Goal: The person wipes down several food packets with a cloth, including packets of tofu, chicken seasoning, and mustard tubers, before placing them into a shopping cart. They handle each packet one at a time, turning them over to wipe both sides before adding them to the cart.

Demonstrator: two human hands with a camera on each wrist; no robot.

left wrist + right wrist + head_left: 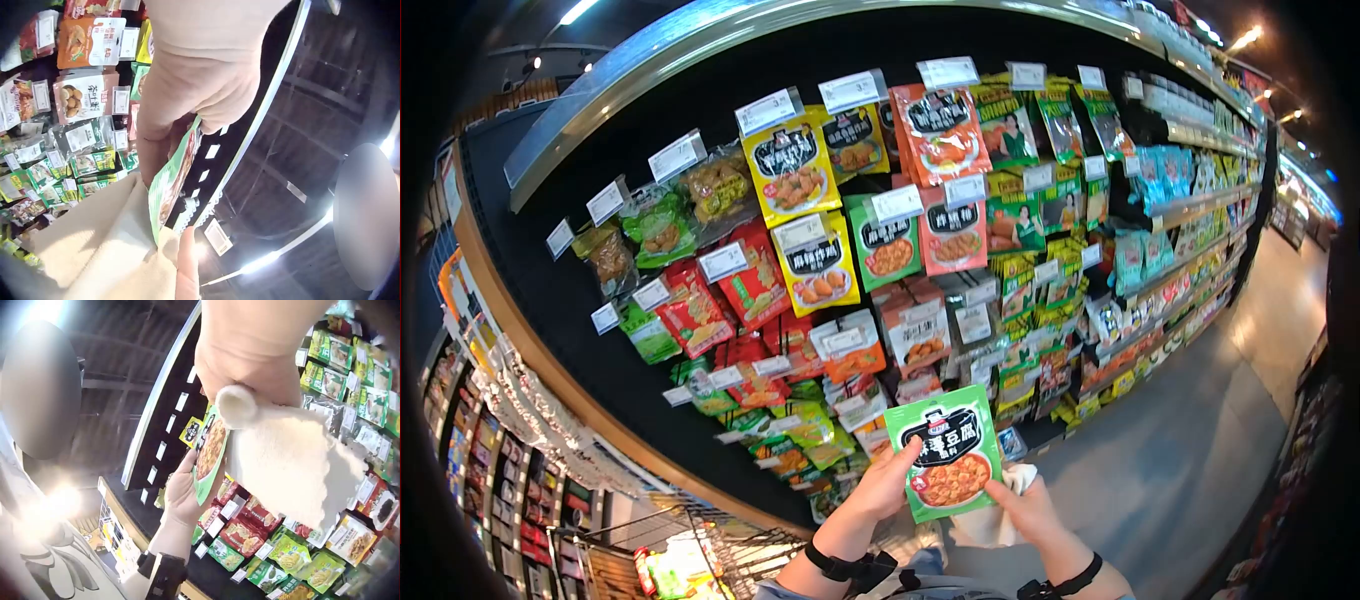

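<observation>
A green seasoning packet (948, 478) with a black pot-shaped label and a picture of a cooked dish is held upright before the chest. My left hand (880, 488) grips its left edge, thumb on the front and fingers behind. At the lower right corner, my right hand (1028, 508) pinches the packet with the thumb in front. A cream-white piece of cloth or paper (287, 469) is also tucked in the right hand and hangs behind the packet. In the left wrist view the packet (176, 181) shows nearly edge-on.
Rows of hanging packets fill the black display rack ahead, among them a yellow packet (815, 262) and a red packet (696, 308). White price tags (723, 262) stick out in front. A wire shopping cart (640, 545) with goods stands lower left. Grey aisle floor (1150, 430) runs right.
</observation>
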